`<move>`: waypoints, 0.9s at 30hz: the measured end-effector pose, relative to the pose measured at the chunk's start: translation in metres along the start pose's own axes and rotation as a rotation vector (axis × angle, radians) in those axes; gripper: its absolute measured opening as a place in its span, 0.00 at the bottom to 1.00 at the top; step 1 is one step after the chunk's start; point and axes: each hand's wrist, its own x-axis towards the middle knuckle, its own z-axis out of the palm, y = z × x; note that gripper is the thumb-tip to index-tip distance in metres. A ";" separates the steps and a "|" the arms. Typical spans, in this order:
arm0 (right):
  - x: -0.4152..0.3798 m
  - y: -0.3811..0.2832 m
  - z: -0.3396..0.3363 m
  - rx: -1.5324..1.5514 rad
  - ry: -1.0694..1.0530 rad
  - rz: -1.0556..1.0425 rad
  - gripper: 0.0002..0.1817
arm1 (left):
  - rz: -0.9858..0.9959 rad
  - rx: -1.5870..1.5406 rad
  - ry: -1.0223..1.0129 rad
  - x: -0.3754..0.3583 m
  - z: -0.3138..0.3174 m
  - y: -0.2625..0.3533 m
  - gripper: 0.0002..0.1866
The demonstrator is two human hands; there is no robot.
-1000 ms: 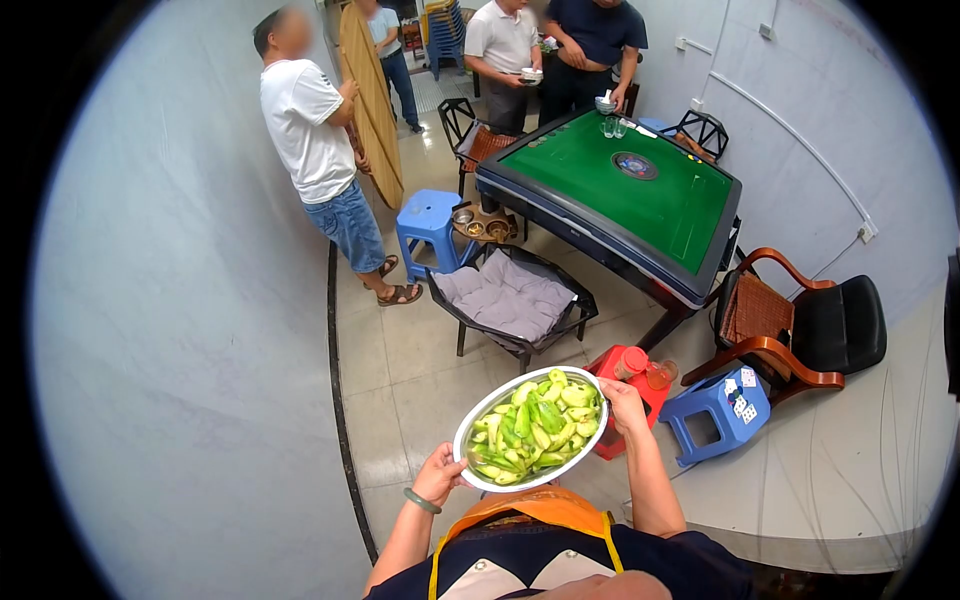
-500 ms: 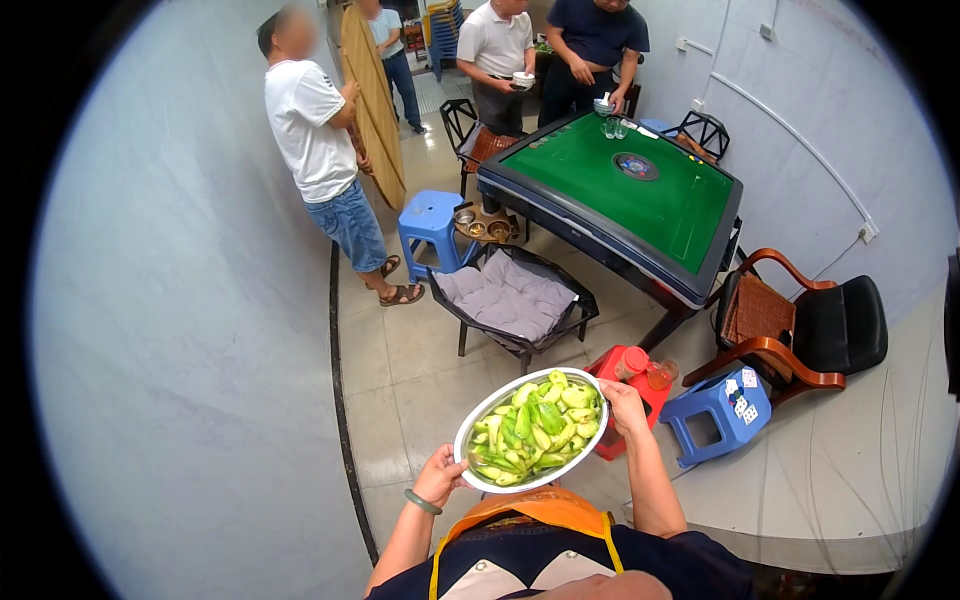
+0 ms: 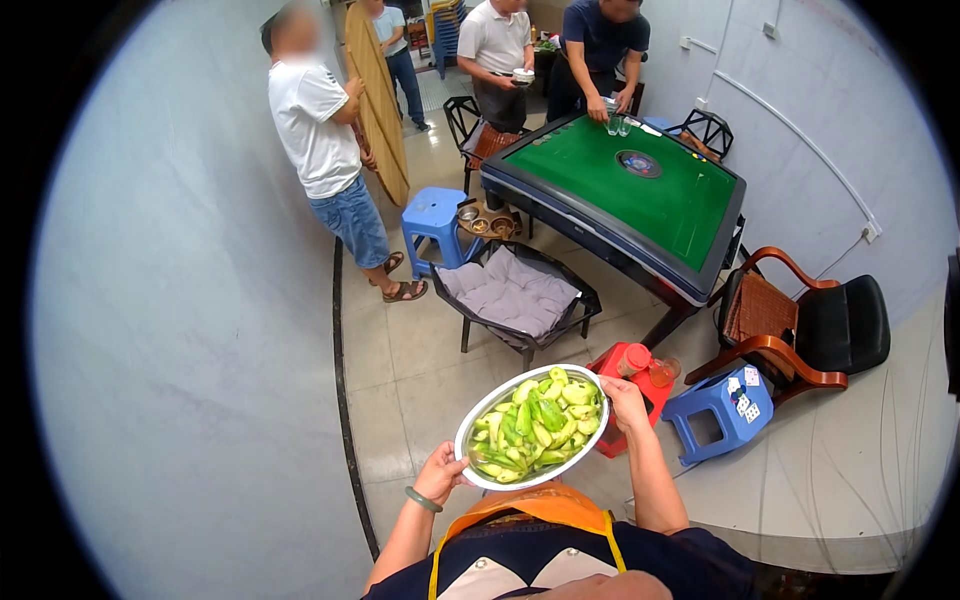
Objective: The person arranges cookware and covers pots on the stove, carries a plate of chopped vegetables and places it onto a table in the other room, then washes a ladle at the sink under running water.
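Observation:
An oval white-rimmed metal dish [image 3: 461, 440] is held out level in front of my body. Green cut vegetable pieces [image 3: 540, 422], some with paler flesh, are heaped inside it; their exact kind I cannot make out. My left hand [image 3: 440, 473], with a green bangle at the wrist, grips the dish's lower left rim. At its right end, my right hand [image 3: 624, 402] has its fingers closed on the rim. Fingers under the dish are partly hidden.
A green-topped mahjong table [image 3: 600, 190] stands ahead. Before it are a cushioned chair [image 3: 515, 295], a red stool [image 3: 605, 365] with jars and a blue stool [image 3: 715, 415] with cards. An armchair [image 3: 840, 325] stands right; a person [image 3: 315, 130] holds a wooden board [image 3: 375, 100] left.
The person in dark clothes behind the table leans over it, a hand now at the glasses. Both my hands keep hold of the dish; the view shifts slightly.

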 end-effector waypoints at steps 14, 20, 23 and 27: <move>-0.001 -0.004 0.002 0.006 -0.012 0.016 0.12 | 0.003 -0.026 0.012 -0.004 0.001 -0.002 0.09; -0.001 -0.004 0.003 0.022 -0.015 0.025 0.12 | -0.007 -0.039 0.024 -0.006 0.003 0.001 0.10; -0.002 -0.005 0.004 0.023 -0.014 0.023 0.12 | -0.010 -0.044 0.016 -0.005 0.002 0.001 0.10; -0.004 -0.006 0.005 0.005 0.004 0.002 0.13 | -0.015 -0.028 0.036 -0.005 0.002 0.000 0.10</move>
